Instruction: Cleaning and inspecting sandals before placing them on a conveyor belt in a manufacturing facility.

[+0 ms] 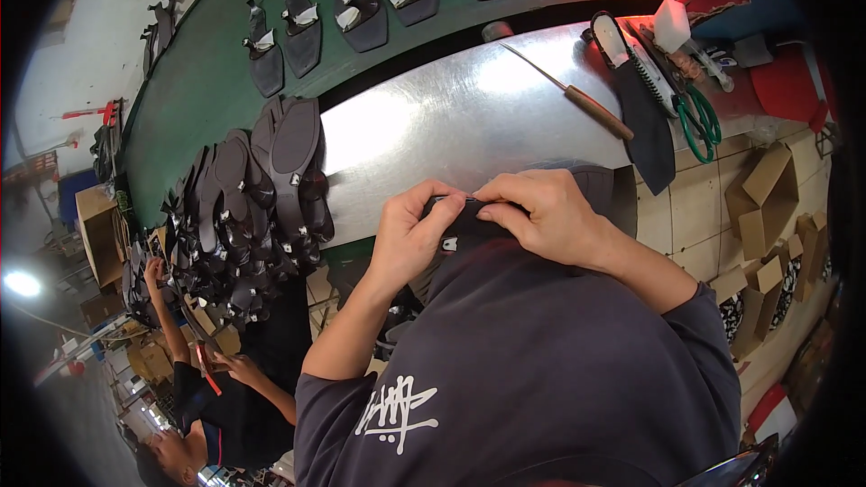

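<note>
Both hands are on one part. Left hand [418,227] and right hand [544,215] have thumb and fingers pinched on a dark piece [472,219], held in front of the body just off the metal counter's [388,149] near edge. Small shiny fitting [449,243] shows just below the left fingers; can't tell if it's attached.

Status, my read: sandal work on this piece is mid-step, not done; exact operation is hidden by the fingers. Heaped sandals [233,171] at the metal counter's left end carry shiny fittings; finished or queued, can't tell. Row of sandals [363,29] on the green counter [203,72] has white wrapping on several straps, so probably some handling left there. Awl [595,110] lies unused near the metal counter's right end.
</note>
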Motion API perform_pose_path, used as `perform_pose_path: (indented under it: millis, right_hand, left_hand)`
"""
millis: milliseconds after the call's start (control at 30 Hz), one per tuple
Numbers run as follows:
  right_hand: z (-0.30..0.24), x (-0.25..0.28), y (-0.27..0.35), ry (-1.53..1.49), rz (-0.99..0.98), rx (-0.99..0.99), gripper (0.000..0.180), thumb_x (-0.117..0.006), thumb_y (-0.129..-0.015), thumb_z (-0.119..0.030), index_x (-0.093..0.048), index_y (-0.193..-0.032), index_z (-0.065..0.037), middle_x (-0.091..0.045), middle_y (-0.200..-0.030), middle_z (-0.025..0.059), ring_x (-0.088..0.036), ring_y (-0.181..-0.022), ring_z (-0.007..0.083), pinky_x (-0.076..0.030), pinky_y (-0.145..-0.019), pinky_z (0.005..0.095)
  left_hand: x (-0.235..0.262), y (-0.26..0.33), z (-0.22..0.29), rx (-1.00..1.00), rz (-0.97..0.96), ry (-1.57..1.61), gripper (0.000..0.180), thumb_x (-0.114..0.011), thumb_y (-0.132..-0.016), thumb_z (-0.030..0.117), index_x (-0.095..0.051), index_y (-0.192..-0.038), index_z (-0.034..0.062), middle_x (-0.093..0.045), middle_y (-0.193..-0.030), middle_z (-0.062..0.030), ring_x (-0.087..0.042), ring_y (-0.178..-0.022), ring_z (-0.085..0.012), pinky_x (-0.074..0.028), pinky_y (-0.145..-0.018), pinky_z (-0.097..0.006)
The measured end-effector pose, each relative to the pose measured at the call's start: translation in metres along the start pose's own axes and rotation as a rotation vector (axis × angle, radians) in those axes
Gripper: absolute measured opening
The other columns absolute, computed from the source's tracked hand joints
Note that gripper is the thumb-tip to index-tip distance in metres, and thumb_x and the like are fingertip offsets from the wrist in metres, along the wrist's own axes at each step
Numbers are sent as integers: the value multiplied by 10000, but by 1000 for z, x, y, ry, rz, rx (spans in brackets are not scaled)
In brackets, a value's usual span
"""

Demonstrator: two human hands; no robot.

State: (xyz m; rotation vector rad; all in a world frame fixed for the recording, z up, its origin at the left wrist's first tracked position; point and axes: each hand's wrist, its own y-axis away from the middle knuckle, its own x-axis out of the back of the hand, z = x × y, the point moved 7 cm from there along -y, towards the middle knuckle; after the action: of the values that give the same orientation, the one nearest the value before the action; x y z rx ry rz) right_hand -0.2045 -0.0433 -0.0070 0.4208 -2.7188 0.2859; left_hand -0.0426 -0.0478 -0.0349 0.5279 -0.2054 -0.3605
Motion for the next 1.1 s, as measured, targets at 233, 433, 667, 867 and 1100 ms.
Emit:
perform_pose_path:
  millis: [233,433,667,867,1100]
  right_hand:
    - [1,9,-32,20,-154,-56,171,-689,-791,-111,-673,-942,-32,-677,-855,146,-639,-779,308,-487,-683,379]
    - [13,91,-44,387,621,217,281,-683,-775,-90,-641,-1041,-10,-631,-978,153,-588,-871,314,-465,-762,383]
    - [68,65,-18,628,408,-47,308,-647,-795,-43,-631,-1103,-44,-562,-860,108,-543,-833,299,-452,-726,391]
    - [32,4,-3,-224,36,-251,354,-541,-882,-17,-580,-1230,-68,-598,-702,59,-571,-653,152,-459,-676,283]
    - [36,-32,6,-496,-84,-348,557,-522,-912,-25,-367,-1446,-51,-581,-642,25,-516,-598,79,-438,-636,237]
  left_hand:
    - [9,-10,1,-11,18,178,192,-552,-943,178,-650,-957,14,-629,-805,-6,-562,-658,-69,-482,-473,-228]
    - [56,-6,-31,10,287,822,332,-516,-950,212,-559,-1216,19,-625,-1132,-116,-652,-968,-223,-568,-628,-294]
    - [42,-15,-66,115,294,967,466,-552,-916,207,-457,-1339,36,-576,-1218,-160,-634,-1040,-298,-589,-719,-304]
    - [6,-31,-51,308,168,1339,292,-609,-897,274,-576,-1104,70,-657,-1068,-98,-653,-958,-224,-524,-584,-239]
    - [-26,-42,-40,294,14,1405,240,-603,-900,274,-585,-1043,83,-676,-929,-62,-648,-829,-186,-437,-466,-256]
